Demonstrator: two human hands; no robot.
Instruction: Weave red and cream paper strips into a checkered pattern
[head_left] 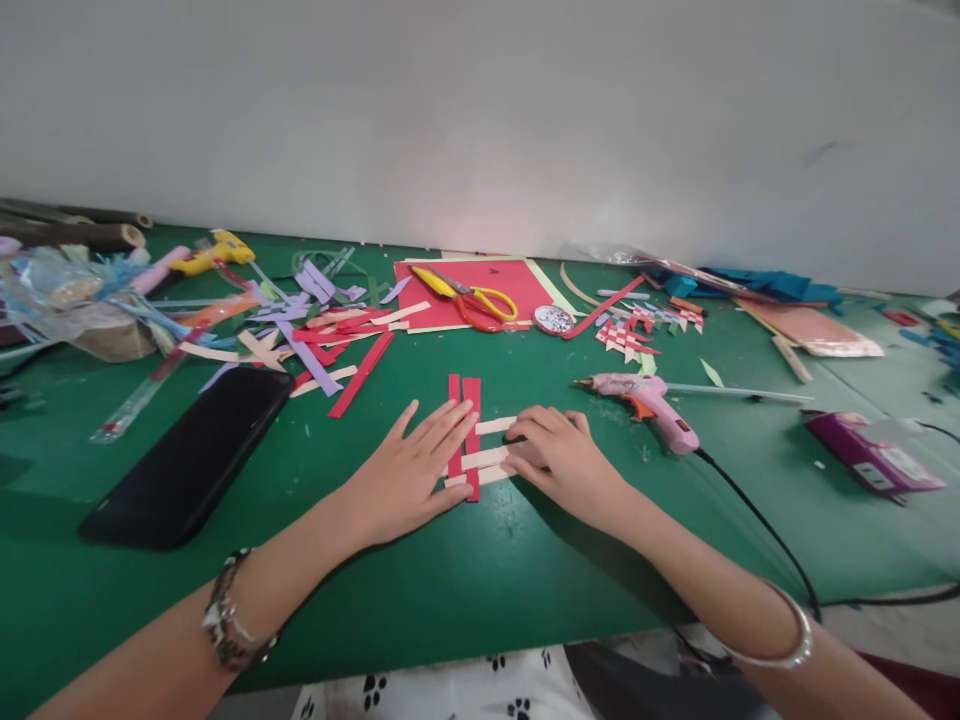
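Red strips (472,438), two of them, cross three pale strips (486,458) at the left grip (409,468), which lies flat over them, fingers extended, clasping nothing. The right grip (566,458) curls over the pale ends; whether it pinches cannot be told. The crossing looks partly done: toward the right grip, the pale strips run uncrossed.

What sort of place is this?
Probably a craft workspace, perhaps at home or in a small studio: the smooth green tabletop carries a pink corded glue gun, yellow-and-red-handled metal scissors, and crossed red and cream paper strips.
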